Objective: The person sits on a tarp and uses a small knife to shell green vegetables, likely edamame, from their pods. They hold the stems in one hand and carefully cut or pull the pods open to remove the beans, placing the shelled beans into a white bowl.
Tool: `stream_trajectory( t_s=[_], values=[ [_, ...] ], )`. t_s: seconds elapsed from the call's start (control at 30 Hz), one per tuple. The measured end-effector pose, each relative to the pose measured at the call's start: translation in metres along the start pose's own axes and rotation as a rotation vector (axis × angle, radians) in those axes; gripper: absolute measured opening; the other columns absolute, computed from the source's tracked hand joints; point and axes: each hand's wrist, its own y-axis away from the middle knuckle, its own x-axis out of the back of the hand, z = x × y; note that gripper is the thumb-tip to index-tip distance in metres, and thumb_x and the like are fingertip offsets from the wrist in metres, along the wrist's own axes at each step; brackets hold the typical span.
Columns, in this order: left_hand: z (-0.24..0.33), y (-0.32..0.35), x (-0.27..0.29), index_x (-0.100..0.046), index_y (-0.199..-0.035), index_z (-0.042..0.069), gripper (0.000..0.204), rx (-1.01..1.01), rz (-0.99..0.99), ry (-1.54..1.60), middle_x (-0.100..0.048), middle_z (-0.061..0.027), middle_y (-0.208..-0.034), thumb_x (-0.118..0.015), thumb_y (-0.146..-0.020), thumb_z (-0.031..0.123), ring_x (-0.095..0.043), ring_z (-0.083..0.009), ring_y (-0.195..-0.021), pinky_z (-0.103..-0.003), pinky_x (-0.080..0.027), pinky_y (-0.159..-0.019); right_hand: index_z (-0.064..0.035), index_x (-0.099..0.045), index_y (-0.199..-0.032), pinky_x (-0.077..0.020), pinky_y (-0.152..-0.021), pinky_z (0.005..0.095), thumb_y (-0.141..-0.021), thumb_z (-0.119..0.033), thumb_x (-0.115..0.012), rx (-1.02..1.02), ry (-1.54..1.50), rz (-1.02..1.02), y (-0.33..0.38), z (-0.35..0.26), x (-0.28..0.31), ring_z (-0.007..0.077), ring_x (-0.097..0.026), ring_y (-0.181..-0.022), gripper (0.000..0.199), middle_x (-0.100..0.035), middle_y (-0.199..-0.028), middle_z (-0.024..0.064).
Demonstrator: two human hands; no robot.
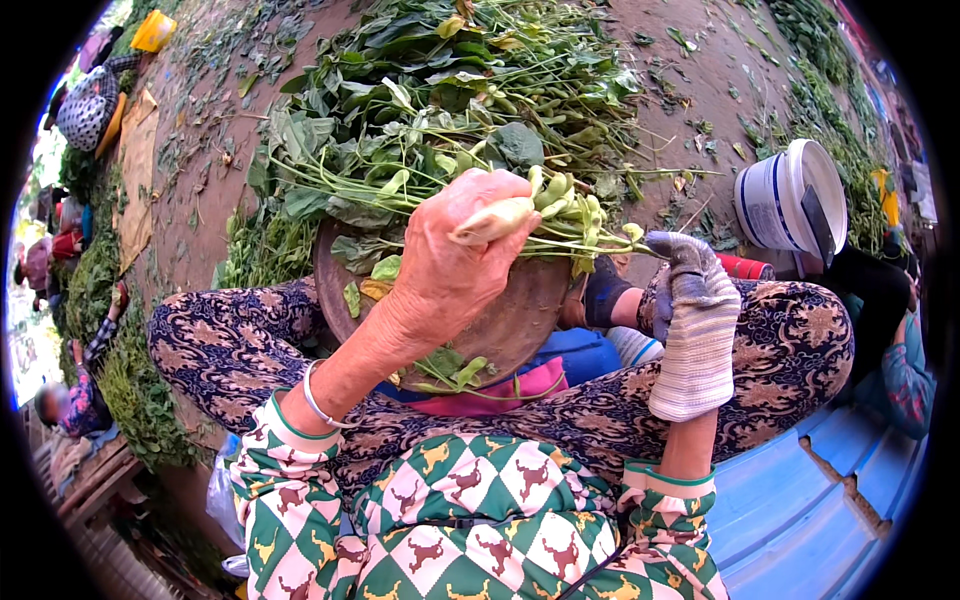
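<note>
— What is seen across the ground, starting with the biggest thing?

— A broad heap of green leafy stalks (450, 110) is spread over the reddish dirt ground (200, 200), reaching up to the knees of the seated person. Just below it, a round brown basin (520, 320) is propped on the lap, partly hidden by leaves.

— And to the side?

— A white bucket (785, 195) is tipped on its side at the right, well apart from the heap.

— How is the left hand placed?

— The left hand (455, 265) is raised over the basin with its fingers closed around a bundle of stalks with pale green pods (560, 205). The pods are seen just right of the fingers, the stems running on to the right.

— And the right hand?

— The right hand (690, 310) is covered by a striped knitted glove. Its fingertips are pressed together on the far end of the same stems, right of the pods. So the bundle is held between both hands, above the basin's rim.

— Anything smaller?

— A thin silver bangle (318, 400) is worn on the left wrist.
</note>
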Motion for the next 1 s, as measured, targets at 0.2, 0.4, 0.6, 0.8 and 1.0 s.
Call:
stream_trajectory(
  t_s=[0.2, 0.4, 0.6, 0.8, 1.0],
  values=[
    [0.009, 0.016, 0.001, -0.062, -0.089, 0.0, 0.008, 0.295, 0.07, 0.384, -0.06, -0.006, -0.09, -0.064, -0.081, 0.001, -0.058, -0.0161, -0.076, -0.028, -0.047, -0.066, -0.0049, -0.067, -0.091, -0.0321, -0.041, 0.0227, -0.093, -0.03, -0.048, -0.235, -0.178, -0.519, -0.001, -0.003, -0.027, 0.0045, -0.042, -0.045, 0.032, -0.049, -0.054, -0.0035],
    [0.003, 0.041, 0.008, -0.061, -0.087, -0.001, 0.016, -0.057, -0.068, 0.102, -0.062, -0.0103, -0.088, -0.068, -0.074, 0.002, -0.06, -0.0246, -0.078, -0.031, -0.05, -0.069, -0.0079, -0.066, -0.088, -0.0246, -0.034, 0.0221, -0.093, -0.053, -0.041, -0.476, -0.124, -0.464, 0.005, 0.011, -0.043, 0.0062, -0.034, -0.037, 0.052, -0.042, -0.049, -0.0042],
    [0.003, 0.049, 0.008, -0.058, -0.094, 0.001, 0.03, -0.257, -0.202, -0.089, -0.059, -0.011, -0.093, -0.066, -0.065, 0.005, -0.058, -0.0294, -0.084, -0.036, -0.05, -0.071, -0.0098, -0.061, -0.082, -0.0283, -0.035, 0.0214, -0.092, -0.037, -0.051, -0.264, -0.011, -0.434, 0.007, 0.014, -0.052, 0.0063, -0.039, -0.039, 0.03, -0.045, -0.051, -0.003],
    [0.009, 0.061, 0.002, -0.06, -0.096, 0.001, 0.022, -0.121, 0.049, -0.093, -0.061, -0.0109, -0.093, -0.068, -0.076, 0.005, -0.061, -0.0253, -0.084, -0.032, -0.051, -0.072, -0.0087, -0.068, -0.093, -0.0388, -0.044, 0.0219, -0.086, -0.026, -0.063, -0.401, -0.023, -0.403, 0.011, 0.016, -0.048, 0.0034, -0.044, -0.049, 0.019, -0.055, -0.059, -0.0027],
    [0.03, 0.072, -0.001, -0.063, -0.095, -0.001, 0.014, 0.711, 0.168, 0.825, -0.063, -0.0026, -0.091, -0.064, -0.085, 0.01, -0.059, -0.0098, -0.082, -0.024, -0.048, -0.076, -0.0054, -0.066, -0.092, -0.0336, -0.037, 0.0196, -0.089, -0.022, -0.06, -0.306, 0.084, -0.424, 0.025, 0.016, -0.052, 0.0035, -0.042, -0.041, 0.018, -0.05, -0.054, -0.0036]
  ],
)
